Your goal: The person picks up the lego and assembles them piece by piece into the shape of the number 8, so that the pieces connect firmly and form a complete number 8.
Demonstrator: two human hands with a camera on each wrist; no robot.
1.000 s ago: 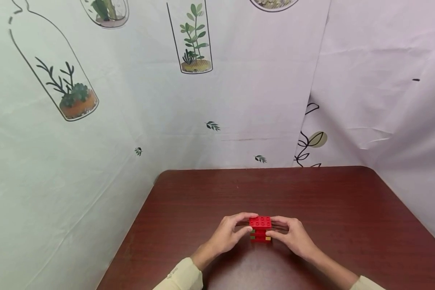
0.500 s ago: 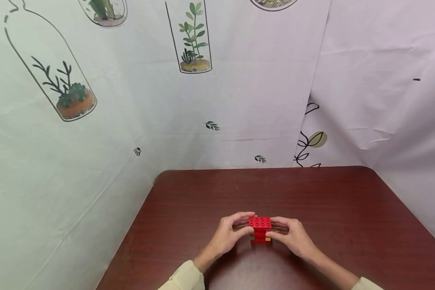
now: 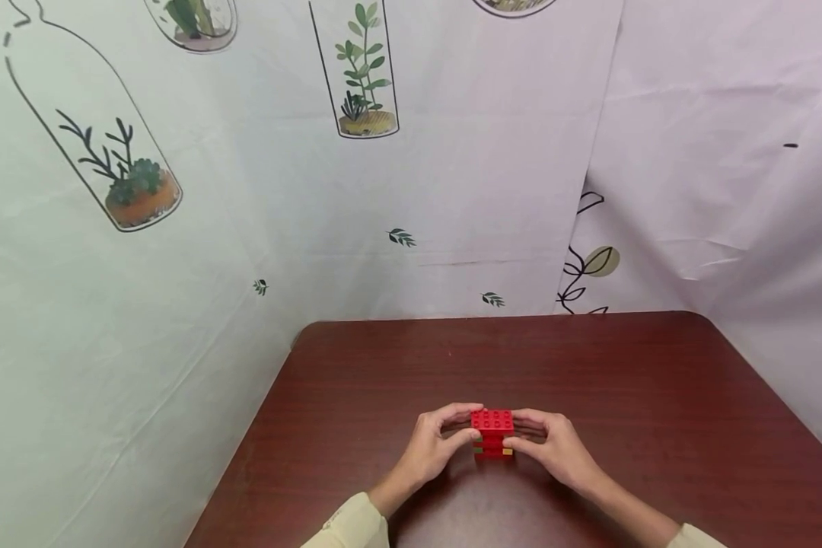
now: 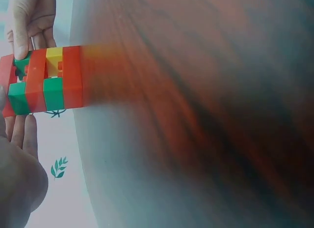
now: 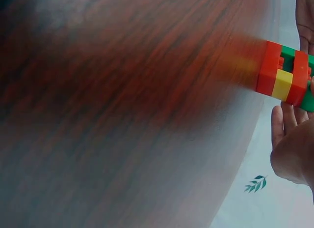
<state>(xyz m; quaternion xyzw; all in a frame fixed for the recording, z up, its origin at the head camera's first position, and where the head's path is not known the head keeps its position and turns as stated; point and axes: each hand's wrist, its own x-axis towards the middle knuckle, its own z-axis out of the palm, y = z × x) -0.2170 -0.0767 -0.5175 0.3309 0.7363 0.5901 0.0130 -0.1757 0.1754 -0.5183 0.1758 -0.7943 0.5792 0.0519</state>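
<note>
A small tower of toy building bricks (image 3: 492, 422) stands upright on the table. Its top, middle and bottom layers are red bricks. Between them, in the left wrist view, sit green bricks (image 4: 53, 93) and a yellow brick (image 4: 54, 61), with gaps in the middle. My left hand (image 3: 430, 445) holds the tower's upper left side, thumb in front and fingers towards the back. From the right, my right hand (image 3: 555, 449) grips it likewise, its thumb on the front below the top brick. The top brick hides part of the fingers behind.
The dark reddish-brown table (image 3: 383, 365) reaches back to a pale fabric backdrop (image 3: 452, 190) printed with plants in jars. More of this cloth hangs along the left and right sides.
My left index fingertip has drawn slightly left at the back of the top brick, and my left thumb has shifted slightly right. The tower and right hand stay put.
</note>
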